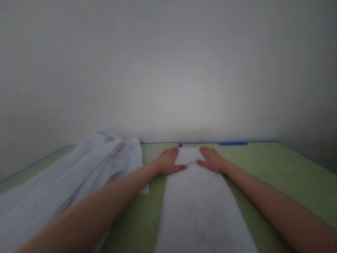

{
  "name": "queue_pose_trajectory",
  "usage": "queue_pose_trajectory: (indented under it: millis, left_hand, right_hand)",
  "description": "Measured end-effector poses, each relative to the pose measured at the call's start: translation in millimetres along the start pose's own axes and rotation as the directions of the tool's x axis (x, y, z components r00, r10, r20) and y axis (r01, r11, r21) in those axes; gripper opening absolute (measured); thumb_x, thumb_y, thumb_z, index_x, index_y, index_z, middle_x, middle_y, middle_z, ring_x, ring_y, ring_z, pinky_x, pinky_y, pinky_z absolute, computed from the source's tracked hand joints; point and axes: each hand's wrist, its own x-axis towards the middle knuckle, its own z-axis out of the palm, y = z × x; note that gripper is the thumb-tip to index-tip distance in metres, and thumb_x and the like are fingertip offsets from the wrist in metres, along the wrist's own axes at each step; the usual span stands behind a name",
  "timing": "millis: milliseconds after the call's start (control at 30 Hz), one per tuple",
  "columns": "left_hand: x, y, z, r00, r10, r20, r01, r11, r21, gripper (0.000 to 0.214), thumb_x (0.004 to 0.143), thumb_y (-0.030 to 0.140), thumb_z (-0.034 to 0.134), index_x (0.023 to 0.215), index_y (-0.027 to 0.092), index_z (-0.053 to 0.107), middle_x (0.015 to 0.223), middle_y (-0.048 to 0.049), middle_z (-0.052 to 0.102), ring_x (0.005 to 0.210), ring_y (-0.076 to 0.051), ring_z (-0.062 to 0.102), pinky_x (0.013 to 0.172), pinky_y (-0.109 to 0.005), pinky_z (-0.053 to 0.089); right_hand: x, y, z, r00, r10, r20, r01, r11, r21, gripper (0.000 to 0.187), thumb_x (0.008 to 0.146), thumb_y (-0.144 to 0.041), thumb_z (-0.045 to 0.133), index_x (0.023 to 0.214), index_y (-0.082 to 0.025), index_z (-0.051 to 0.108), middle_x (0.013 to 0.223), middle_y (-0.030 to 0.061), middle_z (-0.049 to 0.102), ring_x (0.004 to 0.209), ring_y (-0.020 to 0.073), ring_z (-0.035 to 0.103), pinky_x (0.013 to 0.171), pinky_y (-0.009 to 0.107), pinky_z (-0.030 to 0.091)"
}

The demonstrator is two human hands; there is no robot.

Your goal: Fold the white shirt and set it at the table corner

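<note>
A long white cloth (197,207) lies flat down the middle of the green table, narrowing toward its far end. My left hand (168,162) rests on the cloth's far left edge, thumb pointing inward and fingers stretched forward. On the opposite edge, my right hand (211,160) lies flat in the same way, its thumb also turned inward. The two thumbs almost meet across the fabric, near a crease. Both hands are open and press on the cloth without gripping it. The cloth's near end runs out of view at the bottom.
A heap of rumpled white fabric (105,165) covers the left side, partly behind my left forearm. The green table top (268,175) has a blue edge, with a blue strip (233,143) at the back. A pale wall (168,70) rises directly behind the table.
</note>
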Motion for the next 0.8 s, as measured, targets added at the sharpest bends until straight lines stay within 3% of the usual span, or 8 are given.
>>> queue_pose_trajectory:
  millis: [233, 333, 467, 633, 800]
  left_hand:
    - [10.7, 10.7, -29.1, 0.996, -0.069, 0.056, 0.069, 0.998, 0.0, 0.108, 0.062, 0.081, 0.039, 0.14, 0.007, 0.023, 0.145, -0.0214, 0.02, 0.135, -0.033, 0.015, 0.108, -0.042, 0.011]
    - [17.8, 29.1, -38.5, 1.0, -0.018, 0.024, 0.019, 0.999, -0.028, 0.092, 0.076, 0.07, 0.032, 0.139, 0.005, 0.022, 0.146, -0.021, 0.019, 0.136, -0.03, 0.012, 0.109, -0.038, 0.011]
    - [22.5, 46.8, -21.2, 0.999, 0.043, 0.03, -0.042, 0.998, -0.053, 0.069, 0.088, 0.051, 0.023, 0.138, 0.003, 0.024, 0.145, -0.0198, 0.021, 0.136, -0.025, 0.016, 0.108, -0.035, 0.015]
    - [17.8, 42.8, 7.5, 0.997, -0.017, -0.075, 0.016, 1.0, -0.005, 0.078, 0.086, 0.059, 0.017, 0.14, 0.004, 0.021, 0.146, -0.019, 0.019, 0.136, -0.028, 0.014, 0.109, -0.038, 0.011]
    - [16.8, 27.7, 6.9, 0.986, -0.134, -0.098, 0.134, 0.991, -0.005, 0.099, 0.075, 0.075, 0.02, 0.139, 0.001, 0.021, 0.145, -0.0218, 0.02, 0.135, -0.031, 0.015, 0.109, -0.039, 0.01]
  right_hand:
    - [-1.8, 5.6, -7.9, 0.999, 0.049, -0.001, -0.049, 0.999, 0.023, 0.098, 0.068, -0.075, 0.043, 0.138, -0.008, 0.03, 0.141, 0.0196, 0.03, 0.13, 0.0323, 0.027, 0.106, 0.044, 0.017]
    - [5.2, -1.5, -13.8, 0.998, 0.058, -0.011, -0.058, 0.998, 0.039, 0.086, 0.074, -0.07, 0.042, 0.136, -0.011, 0.035, 0.14, 0.0179, 0.032, 0.129, 0.0312, 0.028, 0.106, 0.043, 0.018]
    - [10.8, -13.3, -9.5, 0.998, 0.063, -0.011, -0.062, 0.996, 0.066, 0.061, 0.089, -0.05, 0.03, 0.135, -0.011, 0.036, 0.141, 0.0155, 0.033, 0.131, 0.0268, 0.028, 0.106, 0.041, 0.017]
    - [6.3, -15.1, 4.6, 0.998, 0.05, -0.033, -0.049, 0.998, 0.025, 0.073, 0.085, -0.059, 0.033, 0.139, -0.01, 0.029, 0.143, 0.0164, 0.028, 0.133, 0.027, 0.024, 0.108, 0.04, 0.015]
    - [5.9, -9.7, 4.4, 0.994, 0.088, -0.058, -0.087, 0.996, 0.028, 0.087, 0.078, -0.07, 0.032, 0.138, -0.007, 0.03, 0.141, 0.0196, 0.031, 0.13, 0.0299, 0.028, 0.107, 0.041, 0.017]
